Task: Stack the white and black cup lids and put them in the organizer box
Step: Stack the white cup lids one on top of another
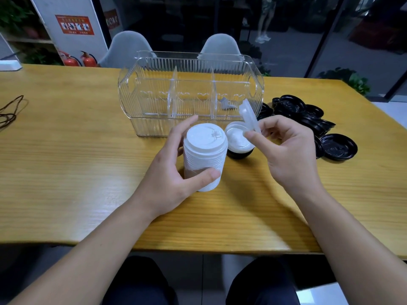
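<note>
A tall ribbed stack of white lids (204, 159) stands on the wooden table (66, 161), the left hand (174, 172) wrapped around it. The right hand (288, 150) pinches one tilted white lid (248, 116). Behind them stands the clear ridged organizer box (189, 91); glossy black lids (308, 119) lie heaped at its right.

Two grey chairs (130, 48), red extinguishers (88, 59), dark cord (10, 111).
</note>
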A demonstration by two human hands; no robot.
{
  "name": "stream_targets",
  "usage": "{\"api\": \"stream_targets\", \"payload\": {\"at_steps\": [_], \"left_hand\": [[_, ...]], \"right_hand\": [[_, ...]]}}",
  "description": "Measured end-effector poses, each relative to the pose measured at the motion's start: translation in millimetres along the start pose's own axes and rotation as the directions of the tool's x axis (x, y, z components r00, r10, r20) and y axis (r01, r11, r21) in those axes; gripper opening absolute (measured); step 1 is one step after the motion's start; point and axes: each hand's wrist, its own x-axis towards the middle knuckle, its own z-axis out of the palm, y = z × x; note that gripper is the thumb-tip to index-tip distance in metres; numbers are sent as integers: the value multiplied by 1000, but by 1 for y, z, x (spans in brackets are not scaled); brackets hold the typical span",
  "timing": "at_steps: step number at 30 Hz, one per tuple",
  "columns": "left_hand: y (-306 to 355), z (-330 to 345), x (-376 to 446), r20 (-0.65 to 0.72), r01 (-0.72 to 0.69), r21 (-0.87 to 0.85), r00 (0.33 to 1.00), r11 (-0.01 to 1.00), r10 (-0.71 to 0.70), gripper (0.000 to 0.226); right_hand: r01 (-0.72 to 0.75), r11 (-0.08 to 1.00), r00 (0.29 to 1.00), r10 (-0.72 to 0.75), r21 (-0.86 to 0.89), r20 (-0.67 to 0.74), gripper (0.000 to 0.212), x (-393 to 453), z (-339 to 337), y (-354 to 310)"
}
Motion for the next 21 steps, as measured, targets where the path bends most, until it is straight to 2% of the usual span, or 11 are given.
{"api": "stream_targets", "payload": {"at_steps": [7, 10, 12, 15, 17, 21], "left_hand": [[2, -3, -4, 51, -107, 14, 993, 994, 106, 92], [3, -3, -4, 48, -178, 54, 983, 982, 176, 89], [2, -2, -3, 42, -224, 72, 974, 972, 222, 86], [1, -2, -2, 18, -250, 60, 968, 966, 249, 85], [0, -2, -2, 6, -253, 43, 967, 967, 253, 86], [-2, -2, 0, -5, -242, 40, 970, 969, 242, 88]], "right_hand": [[-60, 922, 997, 37, 382, 68, 17, -4, 9, -40], [-100, 860, 989, 31, 501, 146, 46, -3, 16, -50], [-95, 853, 981, -9, 513, 195, 64, -4, 22, -52], [-74, 865, 978, -34, 496, 204, 71, -6, 29, -51], [-54, 875, 983, -38, 482, 179, 68, -8, 32, -50], [43, 928, 985, -102, 370, 140, 45, -7, 33, -42]]}}
